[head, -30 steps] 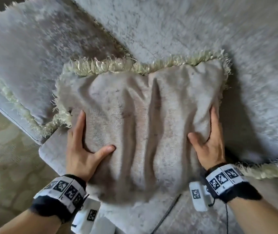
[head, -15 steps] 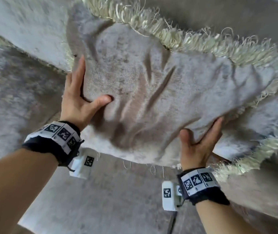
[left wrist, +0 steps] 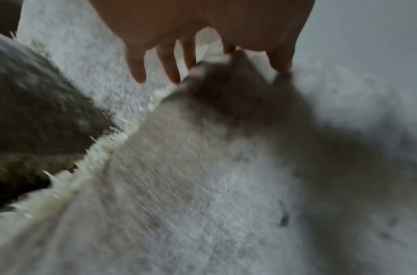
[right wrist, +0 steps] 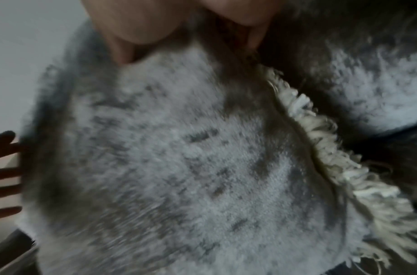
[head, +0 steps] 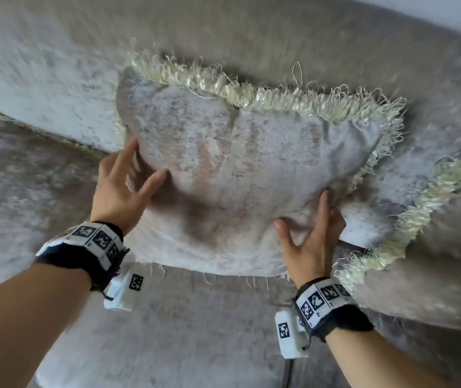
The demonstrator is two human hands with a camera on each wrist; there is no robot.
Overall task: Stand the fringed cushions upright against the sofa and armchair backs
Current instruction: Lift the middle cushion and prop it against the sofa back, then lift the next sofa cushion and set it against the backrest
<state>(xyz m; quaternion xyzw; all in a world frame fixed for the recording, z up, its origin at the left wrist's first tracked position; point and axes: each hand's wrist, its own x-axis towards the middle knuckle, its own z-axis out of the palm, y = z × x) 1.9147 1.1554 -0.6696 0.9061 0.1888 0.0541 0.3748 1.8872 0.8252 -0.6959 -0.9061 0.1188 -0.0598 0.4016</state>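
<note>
Grey, mottled velvet upholstery fills the scene: the sofa back [head: 251, 26] rises across the top of the head view and the seat [head: 184, 340] spreads below. Against that back stands a fringed cushion [head: 240, 175], upright but slightly tilted, its cream fringe [head: 274, 99] running along the top edge and down the right side. The person's left hand [head: 123, 189] rests on the cushion's left edge with fingers straight and spread, the thumb pressing into the front face; in the left wrist view the fingertips [left wrist: 138, 74] lie loosely beside the fabric, not curled round it. The right hand [head: 312, 242] presses flat against the lower right corner, fingers extended upward and thumb spread, grasping nothing. A second fringed cushion [head: 431, 247] lies just beside the first on the right, its fringe touching the right wrist area. Both wrists carry black bands with white marker tags [head: 95, 239].
</note>
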